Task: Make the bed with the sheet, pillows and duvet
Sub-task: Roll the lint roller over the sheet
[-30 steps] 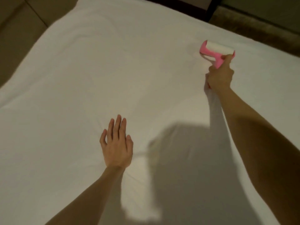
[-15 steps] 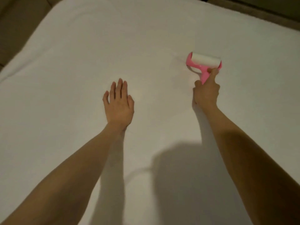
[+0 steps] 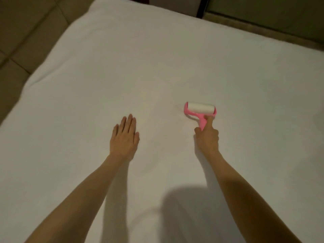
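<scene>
Since half-second-ago frame, lint roller [image 3: 200, 110] sits nearer on sheet [image 3: 122, 71]; left hand [image 3: 124, 137] little changed. Right hand [image 3: 207, 137] clenches pink handle, forefinger laid along neck. Roller drum lies crosswise, ahead of fist, apparently touching sheet, though contact hard to confirm. Left hand flat, fingers straight, palm on sheet, level with right hand and well apart. Sheet spread smooth over bed. Pillows, duvet not visible. Likely next: another stroke along arm line.

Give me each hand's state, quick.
Left hand: open, fingers straight, flat on the sheet.
Right hand: closed around the handle of the pink lint roller.
</scene>
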`<state>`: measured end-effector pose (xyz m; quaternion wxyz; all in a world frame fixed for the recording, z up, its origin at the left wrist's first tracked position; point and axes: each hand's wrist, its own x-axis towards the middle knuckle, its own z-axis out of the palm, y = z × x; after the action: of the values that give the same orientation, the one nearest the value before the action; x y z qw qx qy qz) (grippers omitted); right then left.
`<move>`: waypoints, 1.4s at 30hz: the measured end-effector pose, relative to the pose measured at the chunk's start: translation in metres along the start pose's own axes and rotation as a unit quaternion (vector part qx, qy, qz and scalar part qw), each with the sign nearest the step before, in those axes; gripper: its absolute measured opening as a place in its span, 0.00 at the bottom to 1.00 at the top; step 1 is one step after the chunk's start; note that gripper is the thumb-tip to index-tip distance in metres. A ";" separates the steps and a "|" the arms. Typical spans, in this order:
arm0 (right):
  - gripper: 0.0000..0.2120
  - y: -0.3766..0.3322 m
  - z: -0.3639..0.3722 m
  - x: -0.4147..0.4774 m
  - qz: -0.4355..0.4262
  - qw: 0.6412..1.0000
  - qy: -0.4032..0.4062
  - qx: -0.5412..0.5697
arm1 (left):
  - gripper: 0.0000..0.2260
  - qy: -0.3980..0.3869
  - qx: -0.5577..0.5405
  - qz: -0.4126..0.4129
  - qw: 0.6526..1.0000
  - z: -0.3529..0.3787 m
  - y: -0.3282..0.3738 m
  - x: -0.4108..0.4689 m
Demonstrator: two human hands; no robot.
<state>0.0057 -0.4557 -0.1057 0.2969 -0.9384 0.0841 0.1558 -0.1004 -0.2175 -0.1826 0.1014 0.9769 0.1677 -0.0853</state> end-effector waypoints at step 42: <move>0.24 -0.088 0.026 -0.140 -0.016 0.990 -0.138 0.027 | 0.16 -0.107 -0.094 0.010 0.990 -0.118 -0.089 -0.064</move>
<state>-0.1095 -0.3596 -0.0314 0.3336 -0.9008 0.0313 0.2763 -0.1748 -0.1282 -0.0711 0.2111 0.9500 0.1530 -0.1720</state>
